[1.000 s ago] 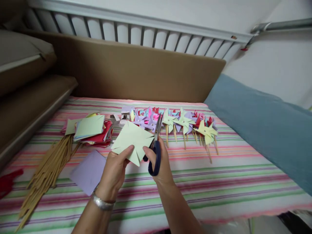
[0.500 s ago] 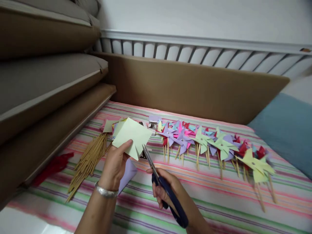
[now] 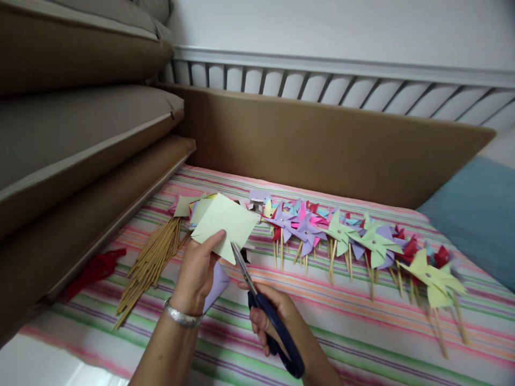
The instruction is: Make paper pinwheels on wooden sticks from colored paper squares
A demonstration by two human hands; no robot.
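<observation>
My left hand pinches a pale green square of paper between the thumb on top and fingers beneath. In my right hand is a pair of scissors with dark blue handles. Their blades lie at the paper's lower right part, tips pointing in toward its middle and close to my left thumb. A purple sheet of paper lies on the striped cloth, partly hidden behind my left hand. Behind the green square, a pile of coloured paper shows in part.
Thin wooden sticks lie bunched at left, beside a red crumpled item. Several paper pinwheels on sticks spread across the right. Large cushions are stacked at left, and a brown panel stands at the back.
The scissor blades have moved from beside the paper's edge onto the paper, and the flap by the slit now lies flatter. The whole view has shifted slightly.
</observation>
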